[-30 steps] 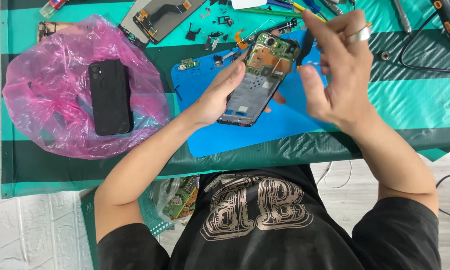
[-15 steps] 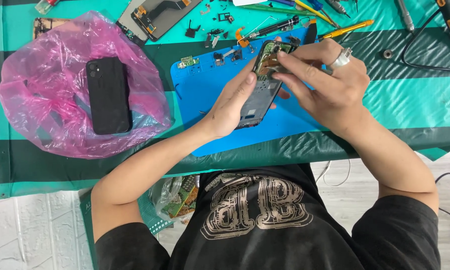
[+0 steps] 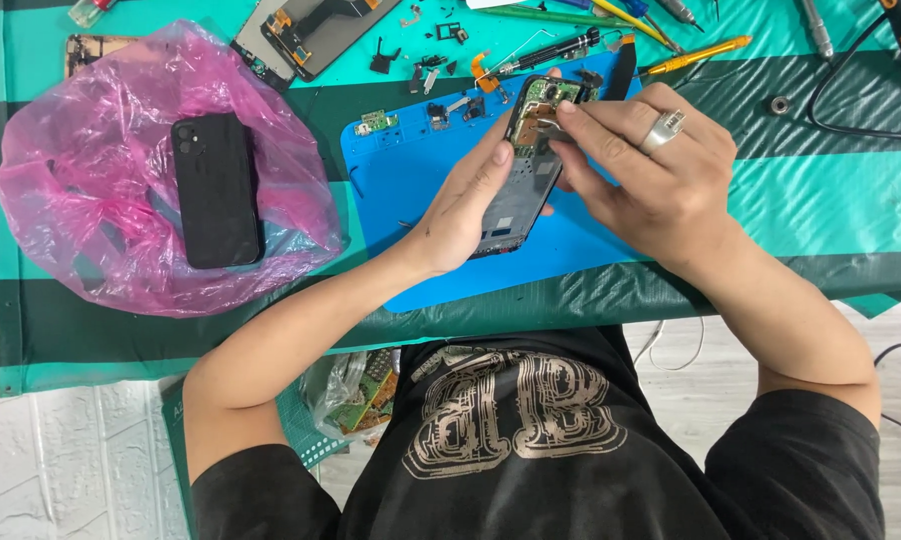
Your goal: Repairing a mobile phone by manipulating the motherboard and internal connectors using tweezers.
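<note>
Head view, looking down on a striped green work table (image 3: pixel 831 200). An opened phone (image 3: pixel 527 165), back cover off and circuit boards exposed, is held tilted above a blue repair mat (image 3: pixel 411 190) near the centre. It is cradled from 7 o'clock by the left hand (image 3: pixel 461 205), fingers curled along its edge. At its top end, a small part is pinched by the right hand (image 3: pixel 651 175); the fingertips are pressed together. Loose screws and small parts (image 3: pixel 436 75) lie at 11 o'clock. A slip could bend a connector, or the pinched piece could be dropped among the clutter.
</note>
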